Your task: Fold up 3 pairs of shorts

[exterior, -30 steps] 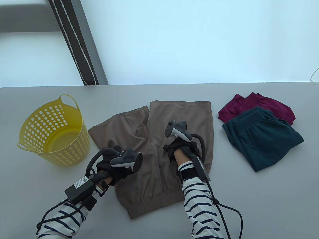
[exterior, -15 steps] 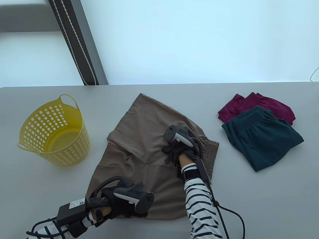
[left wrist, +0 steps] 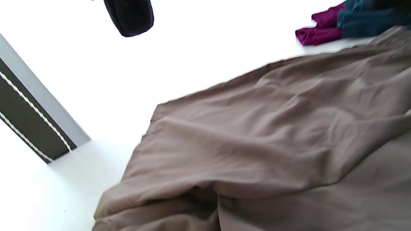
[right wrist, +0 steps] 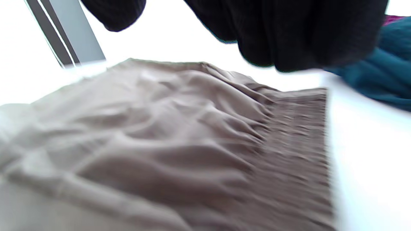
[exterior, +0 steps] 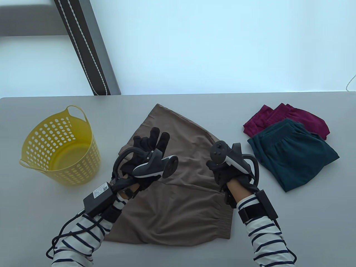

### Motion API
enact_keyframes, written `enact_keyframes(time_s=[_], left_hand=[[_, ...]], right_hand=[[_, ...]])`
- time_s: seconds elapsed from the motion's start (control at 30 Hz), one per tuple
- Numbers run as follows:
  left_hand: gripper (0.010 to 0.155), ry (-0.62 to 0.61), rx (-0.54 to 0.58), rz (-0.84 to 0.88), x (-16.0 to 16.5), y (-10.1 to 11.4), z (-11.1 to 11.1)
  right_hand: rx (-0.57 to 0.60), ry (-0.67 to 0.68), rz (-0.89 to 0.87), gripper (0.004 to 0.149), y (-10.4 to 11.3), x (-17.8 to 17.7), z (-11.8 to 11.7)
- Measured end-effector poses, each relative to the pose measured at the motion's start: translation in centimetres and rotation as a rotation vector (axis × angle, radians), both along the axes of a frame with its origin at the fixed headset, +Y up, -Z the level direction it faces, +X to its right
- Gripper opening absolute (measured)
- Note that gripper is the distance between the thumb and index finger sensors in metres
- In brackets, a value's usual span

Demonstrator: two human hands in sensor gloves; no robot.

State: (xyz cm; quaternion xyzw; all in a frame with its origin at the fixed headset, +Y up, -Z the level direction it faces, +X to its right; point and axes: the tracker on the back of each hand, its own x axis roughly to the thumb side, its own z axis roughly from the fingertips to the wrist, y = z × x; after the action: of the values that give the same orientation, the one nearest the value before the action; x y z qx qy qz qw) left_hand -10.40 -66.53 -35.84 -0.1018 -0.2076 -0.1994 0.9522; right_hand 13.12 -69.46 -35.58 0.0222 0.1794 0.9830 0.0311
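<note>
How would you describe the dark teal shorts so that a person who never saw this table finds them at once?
Start at the grey table and go to its right side, away from the yellow basket. Two folded garments lie there, overlapping. The dark teal shorts are the nearer, upper one, partly covering the maroon shorts; the brown shorts in the middle are far larger.

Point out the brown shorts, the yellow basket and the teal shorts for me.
brown shorts [exterior: 178, 205], table view, on the flat cloth near the person.
yellow basket [exterior: 89, 133], table view, on its perforated right wall.
teal shorts [exterior: 292, 155], table view, on the middle of the folded cloth.
</note>
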Motion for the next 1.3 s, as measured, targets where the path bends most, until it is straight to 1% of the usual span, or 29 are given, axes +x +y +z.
enact_keyframes(time_s=[0.03, 0.07, 0.1, 0.13, 0.17, 0.2, 0.23, 0.27, 0.3, 0.33, 0.37, 0.43, 0.53, 0.57, 0.6, 0.67, 0.8, 0.83, 0.9, 0.97, 1.0, 1.03, 1.07, 1.13, 1.17, 1.2, 1.23, 1.27, 1.3], left_hand=[[0.082, 0.028, -0.052, -0.015, 0.0, -1.2, -1.0], [0.078, 0.060, -0.118, -0.026, -0.2, -2.6, -2.0], [0.076, 0.091, -0.158, -0.028, -0.4, -3.6, -2.6], [0.074, 0.132, -0.202, -0.024, -0.9, -4.7, -3.3], [0.073, 0.185, -0.263, -0.027, -1.7, -6.2, -4.1], [0.072, 0.220, -0.294, -0.033, -2.2, -7.0, -4.5], [0.073, 0.257, -0.316, -0.041, -2.9, -7.8, -4.8], [0.071, 0.294, -0.336, -0.060, -3.8, -8.7, -5.0], [0.070, 0.301, -0.302, -0.072, -4.5, -8.9, -5.1], [0.070, 0.296, -0.232, -0.077, -5.1, -8.8, -5.0], [0.070, 0.286, -0.216, -0.084, -5.5, -8.7, -5.0], [0.070, 0.314, -0.251, -0.074, -6.2, -8.5, -5.1], [0.070, 0.339, -0.276, -0.040, -6.9, -8.3, -5.2], [0.070, 0.337, -0.279, -0.037, -6.9, -8.4, -5.1], [0.070, 0.331, -0.278, -0.045, -6.9, -8.4, -5.0], [0.071, 0.314, -0.271, -0.079, -6.7, -8.6, -4.9], [0.073, 0.284, -0.317, -0.120, -6.3, -8.7, -4.3], [0.075, 0.274, -0.318, -0.109, -6.1, -8.5, -4.0], [0.081, 0.223, -0.233, -0.108, -5.6, -7.6, -3.2], [0.086, 0.087, -0.035, -0.109, -5.2, -5.3, -1.4], [0.087, 0.048, 0.046, -0.100, -5.2, -4.3, -0.5], [0.088, -0.009, 0.142, -0.081, -5.4, -3.0, 0.9], [0.087, -0.047, 0.209, -0.072, -5.7, -2.0, 2.1], [0.086, -0.116, 0.278, -0.077, -6.8, -0.8, 4.7], [0.085, -0.135, 0.264, -0.092, -7.5, -0.7, 6.1], [0.084, -0.139, 0.240, -0.100, -8.0, -0.8, 6.9], [0.084, -0.141, 0.184, -0.114, -8.6, -1.3, 8.0], [0.084, -0.126, 0.067, -0.146, -9.4, -2.5, 9.2], [0.084, -0.107, -0.032, -0.184, -10.0, -3.6, 10.0]], right_hand=[[-0.069, 0.027, 0.045, 0.073, -0.5, 0.1, 0.7], [-0.108, 0.051, 0.078, 0.072, -1.1, 0.1, 1.2], [-0.136, 0.066, 0.101, 0.069, -1.7, 0.0, 1.5], [-0.167, 0.083, 0.120, 0.068, -2.5, -0.2, 1.9], [-0.212, 0.103, 0.127, 0.067, -3.8, -0.4, 2.2], [-0.243, 0.118, 0.125, 0.068, -4.6, -0.6, 2.3], [-0.226, 0.128, 0.138, 0.069, -4.6, -0.9, 2.4], [-0.184, 0.147, 0.164, 0.068, -4.6, -1.3, 2.4], [-0.211, 0.169, 0.179, 0.067, -4.6, -1.4, 2.0], [-0.198, 0.160, 0.159, 0.067, -4.6, -1.4, 1.7], [-0.179, 0.142, 0.138, 0.066, -4.7, -1.3, 1.3], [-0.148, 0.094, 0.127, 0.066, -5.1, -0.9, -0.1], [-0.074, 0.051, 0.206, 0.067, -6.1, -0.2, -1.6], [-0.028, 0.039, 0.265, 0.067, -6.3, -0.3, -1.7], [-0.012, 0.049, 0.299, 0.066, -6.4, -0.6, -1.8], [-0.012, 0.052, 0.333, 0.066, -6.5, -0.9, -1.6], [-0.006, 0.031, 0.310, 0.066, -6.6, -0.7, -1.5], [-0.005, 0.028, 0.307, 0.066, -6.6, -0.6, -1.5], [-0.004, 0.027, 0.313, 0.066, -6.6, -0.7, -1.4], [-0.009, 0.027, 0.320, 0.066, -6.6, -0.7, -1.4], [-0.011, 0.027, 0.320, 0.066, -6.6, -0.7, -1.4], [-0.011, 0.025, 0.315, 0.066, -6.6, -0.7, -1.4], [-0.010, 0.025, 0.311, 0.066, -6.6, -0.6, -1.4], [-0.003, 0.028, 0.305, 0.065, -6.7, -0.6, -1.3], [0.000, 0.032, 0.307, 0.066, -6.7, -0.6, -1.3], [0.000, 0.033, 0.309, 0.065, -6.8, -0.6, -1.3], [0.001, 0.030, 0.308, 0.065, -6.7, -0.5, -1.4], [0.004, 0.022, 0.302, 0.065, -6.7, -0.4, -1.5], [0.004, 0.019, 0.301, 0.065, -6.7, -0.4, -1.5]])
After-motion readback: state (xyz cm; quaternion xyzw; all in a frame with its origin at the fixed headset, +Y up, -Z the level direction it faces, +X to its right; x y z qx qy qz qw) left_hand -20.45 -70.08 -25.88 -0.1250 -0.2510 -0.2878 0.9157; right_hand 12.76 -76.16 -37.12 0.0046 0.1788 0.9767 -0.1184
